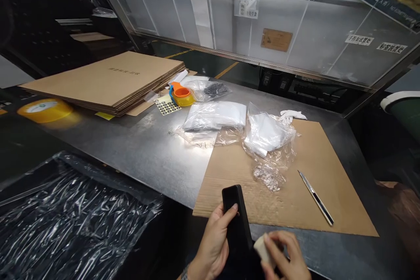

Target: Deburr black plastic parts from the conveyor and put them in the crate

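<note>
We are gripping a slim black rectangular device (236,223) in our left hand (213,245) at the bottom centre of the frame, fingers wrapped along its left edge and thumb pressing its face. Our right hand (285,256) is pinching a small pale pad (263,249) against the device's lower end, fingers closed on it. The device is hovering just over the near edge of a flat brown corrugated cardboard sheet (328,175) that is lying on the steel table (138,148).

On that sheet, right of centre, a thin silver-and-black utility knife (316,197) is lying, and just above the device crumpled clear plastic wrap (269,170) is trailing from an opened clear bag of white material (265,133). We judge that some unwrapping is already done, while the device itself is not yet packed into anything we can see.

Farther back, near the middle, a sealed clear bag with white contents (215,116) is resting unopened beside it, and a white glove (290,116) is lying at the sheet's far edge. Toward the upper left, an orange and blue tape dispenser (180,94) is sitting by a sheet of round black stickers (167,106), next to a stack of flat brown cartons (108,81), none of them folded up. At the far left a roll of yellow tape (44,109) is lying, and shiny black plastic film (72,223) is filling the lower left.
</note>
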{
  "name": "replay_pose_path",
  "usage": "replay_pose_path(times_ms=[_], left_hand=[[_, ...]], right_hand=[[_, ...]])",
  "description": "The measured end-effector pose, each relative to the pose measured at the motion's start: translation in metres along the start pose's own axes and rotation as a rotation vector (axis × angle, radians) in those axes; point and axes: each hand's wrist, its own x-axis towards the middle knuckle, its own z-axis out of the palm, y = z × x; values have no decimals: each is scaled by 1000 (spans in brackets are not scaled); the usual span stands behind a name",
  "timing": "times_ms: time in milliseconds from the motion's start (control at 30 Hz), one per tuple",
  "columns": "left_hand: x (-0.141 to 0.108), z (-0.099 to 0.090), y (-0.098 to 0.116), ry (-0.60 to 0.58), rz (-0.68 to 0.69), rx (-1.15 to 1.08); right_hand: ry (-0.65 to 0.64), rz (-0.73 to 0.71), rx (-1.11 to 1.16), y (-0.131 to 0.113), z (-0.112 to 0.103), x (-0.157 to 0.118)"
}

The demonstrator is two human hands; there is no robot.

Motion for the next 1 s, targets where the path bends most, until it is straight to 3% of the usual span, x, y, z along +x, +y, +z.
replay_pose_path(times_ms=[167, 267, 433, 533, 633, 700, 767, 833, 900, 1000], left_hand=[[-14, 6, 3, -45, -103, 34], [-19, 4, 4, -89, -206, -26], [-10, -6, 6, -287, -452, -237], [-6, -7, 6, -370, -472, -324], [-8, -5, 6, -348, -407, -346], [-11, -3, 7, -283, -322, -313], [-11, -1, 9, -212, -225, -273], [-11, 2, 11, -167, -116, -256], [-9, 5, 12, -156, -20, -241], [-7, 6, 13, -150, 72, -193]], right_hand=[[5, 164, -350, 61, -15, 30], [-15, 214, -434, 85, -17, 42], [-7, 336, -516, 115, -35, 51], [-43, 450, -565, 136, -52, 56], [-123, 522, -518, 146, -64, 61], [-149, 564, -461, 136, -68, 62], [-176, 589, -372, 109, -67, 59], [-252, 588, -188, 68, -62, 52], [-397, 597, 272, 23, -51, 42], [-491, 554, 372, -33, -29, 25]])
